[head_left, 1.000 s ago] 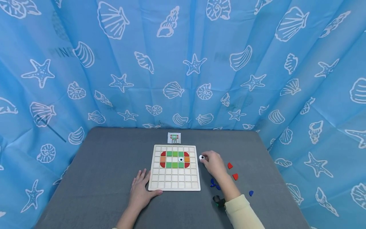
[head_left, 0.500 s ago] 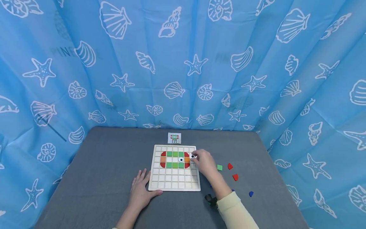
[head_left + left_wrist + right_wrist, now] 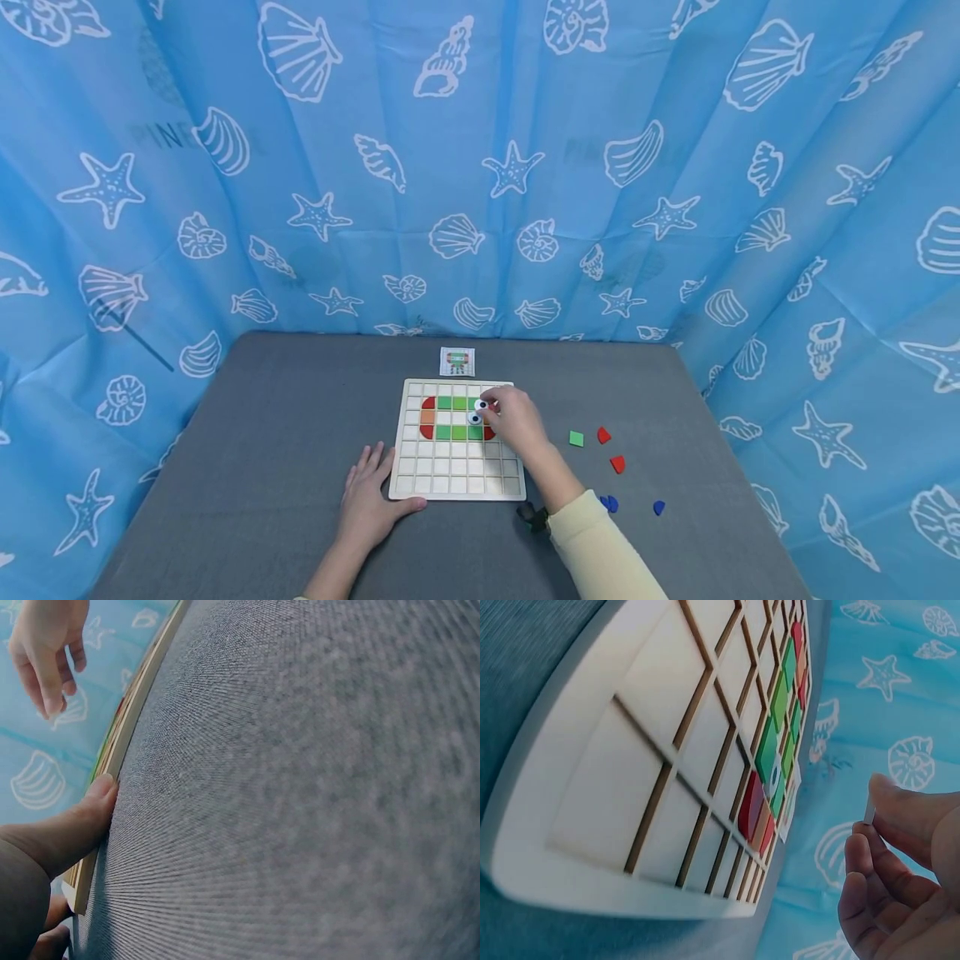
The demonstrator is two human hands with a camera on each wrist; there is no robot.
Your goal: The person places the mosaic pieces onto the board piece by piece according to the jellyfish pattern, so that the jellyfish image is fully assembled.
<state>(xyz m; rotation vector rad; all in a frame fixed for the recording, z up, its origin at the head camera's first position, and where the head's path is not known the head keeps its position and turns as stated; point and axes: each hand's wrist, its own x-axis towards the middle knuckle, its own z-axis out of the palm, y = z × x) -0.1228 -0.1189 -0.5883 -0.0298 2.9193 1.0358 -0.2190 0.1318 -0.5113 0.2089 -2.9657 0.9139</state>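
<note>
My right hand (image 3: 519,421) pinches a white tile with a black eye dot (image 3: 482,405) between thumb and fingertips; its thin edge shows in the right wrist view. That hand is over the upper right of a pale wooden grid board (image 3: 457,487). Red, green and orange tiles form a rounded ring on the board, with a second eye tile (image 3: 475,418) inside it at the right. Part of the ring's right end is hidden by the hand. At the board's near left corner, my left hand (image 3: 367,500) lies with fingers spread, its thumb (image 3: 86,814) touching the near edge.
A small picture card (image 3: 457,362) lies beyond the board. To the right are a green square tile (image 3: 576,438), red pieces (image 3: 617,463) and blue pieces (image 3: 658,507) on the grey table (image 3: 300,417). A blue shell-patterned curtain (image 3: 480,208) hangs behind and at the sides.
My right hand has carried the eye tile leftward from beside the board to over the ring's upper right. The green square, covered by the hand before, now shows. My left hand has stayed put.
</note>
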